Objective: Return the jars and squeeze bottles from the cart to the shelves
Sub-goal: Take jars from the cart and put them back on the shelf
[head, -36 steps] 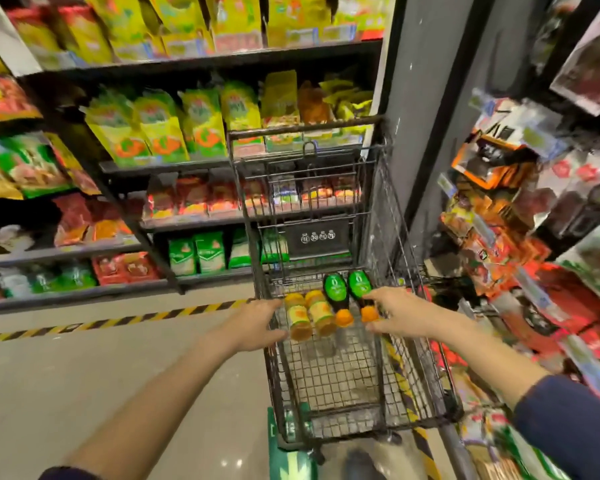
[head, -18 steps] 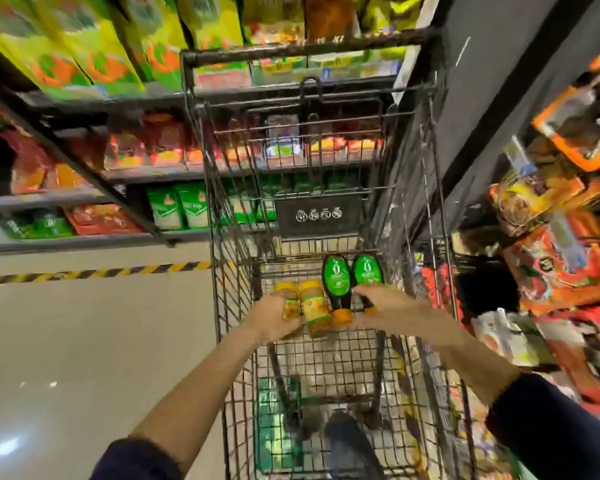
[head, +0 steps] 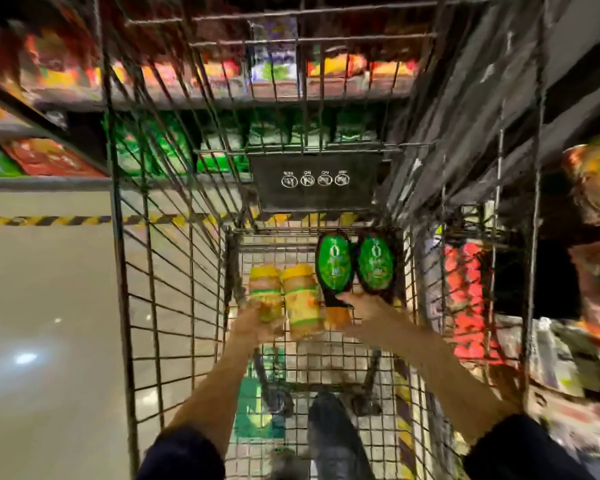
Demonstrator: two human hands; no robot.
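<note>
Inside the cart, the left hand grips the left jar, with the right jar just beside it. The right hand touches the near ends of the left squeeze bottle and the right squeeze bottle; its grip is too blurred to tell.

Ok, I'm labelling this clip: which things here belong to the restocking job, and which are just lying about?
Job: left jar, right jar, left bottle, right bottle, cart, left hand, right hand.
Lying about: snack packets, floor tape, cart sign.
</note>
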